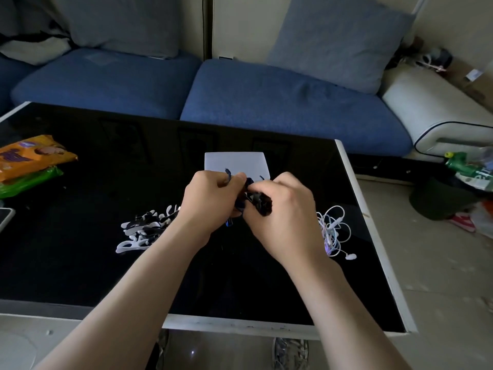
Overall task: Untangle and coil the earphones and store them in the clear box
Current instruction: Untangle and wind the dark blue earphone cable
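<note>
Both hands meet above the middle of the black glass table (80, 263). My left hand (210, 201) and my right hand (282, 212) grip a bundle of dark blue earphones (253, 198) between them, with loops of its cord sticking out above and below the fingers. Just behind the hands stands the clear box (236, 162), looking pale and square. A tangle of white earphones (333, 231) lies on the table to the right of my right hand. To the left of my left wrist lies a heap of black and white pieces (145, 228); what they are I cannot tell.
An orange packet (32, 156) on a green one (29, 180) lies at the table's left side, with a phone's corner (5, 217) below them. A blue sofa (266, 102) runs behind the table. Bags and clutter (464, 182) sit on the floor to the right.
</note>
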`<action>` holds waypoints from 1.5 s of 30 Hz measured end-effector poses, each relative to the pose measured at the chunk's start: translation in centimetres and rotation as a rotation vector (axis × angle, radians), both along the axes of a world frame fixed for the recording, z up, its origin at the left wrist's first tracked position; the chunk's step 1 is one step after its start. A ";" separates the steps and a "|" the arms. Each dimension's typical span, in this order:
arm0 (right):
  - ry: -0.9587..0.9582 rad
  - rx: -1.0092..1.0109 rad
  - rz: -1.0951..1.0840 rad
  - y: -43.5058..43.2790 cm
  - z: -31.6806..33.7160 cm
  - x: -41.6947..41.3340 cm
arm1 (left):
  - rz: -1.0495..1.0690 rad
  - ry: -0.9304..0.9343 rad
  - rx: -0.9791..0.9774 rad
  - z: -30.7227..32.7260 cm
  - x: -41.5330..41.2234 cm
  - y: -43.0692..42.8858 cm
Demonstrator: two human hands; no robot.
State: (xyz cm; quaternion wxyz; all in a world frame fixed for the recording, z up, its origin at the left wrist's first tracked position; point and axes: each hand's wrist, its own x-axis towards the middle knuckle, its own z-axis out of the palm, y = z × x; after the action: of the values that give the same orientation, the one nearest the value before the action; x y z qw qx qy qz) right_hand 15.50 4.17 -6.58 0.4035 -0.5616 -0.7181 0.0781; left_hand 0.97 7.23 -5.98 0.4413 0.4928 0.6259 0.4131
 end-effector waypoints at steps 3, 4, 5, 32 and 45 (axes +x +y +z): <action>-0.087 -0.095 0.060 0.0 -0.1 0.0 | -0.034 0.005 0.003 0.0 -0.2 -0.1; -0.088 -0.106 0.071 0.0 -0.2 0.0 | -0.041 0.012 0.009 -0.1 -0.3 -0.1; -0.087 -0.113 0.083 0.1 -0.2 -0.1 | -0.041 0.026 0.016 -0.1 -0.4 0.0; 0.569 -0.270 -0.042 0.6 1.5 -1.2 | -0.269 0.248 0.285 0.9 -1.8 -0.7; 0.333 -0.030 -0.010 0.8 0.4 -1.7 | -0.290 -0.148 0.150 1.8 -2.0 -1.1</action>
State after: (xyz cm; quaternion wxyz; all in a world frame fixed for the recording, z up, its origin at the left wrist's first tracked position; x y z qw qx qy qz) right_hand 13.80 4.97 -6.15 0.5089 -0.5506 -0.6371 0.1788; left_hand -1.03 6.10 -4.17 0.5031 0.5776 0.4814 0.4261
